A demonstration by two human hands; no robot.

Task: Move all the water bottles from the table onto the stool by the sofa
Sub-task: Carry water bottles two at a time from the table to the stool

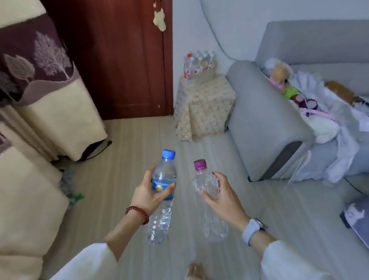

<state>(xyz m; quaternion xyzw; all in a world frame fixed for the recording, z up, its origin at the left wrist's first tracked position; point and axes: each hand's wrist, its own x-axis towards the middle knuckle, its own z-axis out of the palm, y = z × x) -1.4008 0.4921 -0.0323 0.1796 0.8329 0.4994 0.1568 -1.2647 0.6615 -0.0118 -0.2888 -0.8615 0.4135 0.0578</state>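
Both arms are stretched out front over the floor: left hand [150, 191] is wrapped around a blue-capped bottle [162, 196], right hand [223, 195] grips a purple-capped bottle [208, 186], both bottles roughly upright. Up ahead the cloth-covered stool [204, 103] beside the grey sofa [268, 116] already has a bunch of bottles [199, 63] on it.

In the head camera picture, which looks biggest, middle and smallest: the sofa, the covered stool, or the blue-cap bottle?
1. Sofa, biggest.
2. Covered stool.
3. Blue-cap bottle, in the left hand; being nearer the camera, it looks almost as long as the stool.
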